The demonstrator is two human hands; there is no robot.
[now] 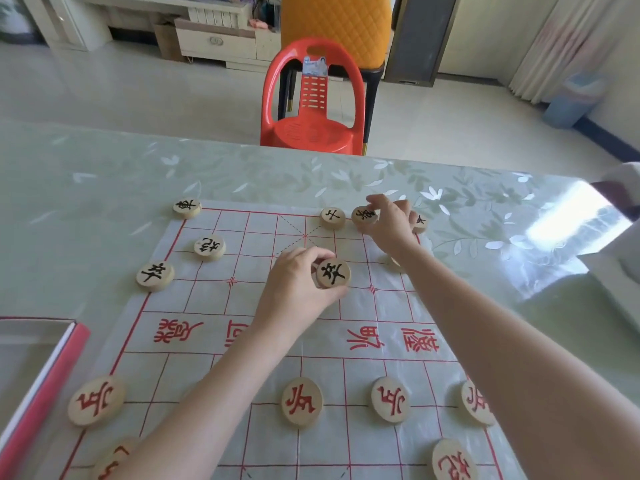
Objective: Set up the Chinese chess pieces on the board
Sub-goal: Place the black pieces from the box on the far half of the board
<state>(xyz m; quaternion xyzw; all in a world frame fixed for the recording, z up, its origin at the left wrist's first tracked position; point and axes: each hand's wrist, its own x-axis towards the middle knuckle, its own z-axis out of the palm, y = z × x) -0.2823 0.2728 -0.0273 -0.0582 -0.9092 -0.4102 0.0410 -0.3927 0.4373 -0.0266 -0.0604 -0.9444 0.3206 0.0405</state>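
Holding a black soldier [333, 277] over the board [207, 337], the left hand [294, 289] had its grip curled round the disc's rim, near the far half's centre file. The right hand [393, 220] had its grip pinched on a back-rank piece [364, 215] at the far edge, beside a neighbour [332, 217] lying flat. To do it well, each disc probably wanted lowering flat onto a line crossing, character up, then a clean release, so the board did not shift on the worktop [86, 202].

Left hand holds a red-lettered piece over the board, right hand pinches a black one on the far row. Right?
No. Head view: the left hand holds a black-lettered piece, not red; the right hand does pinch a black far-row piece.
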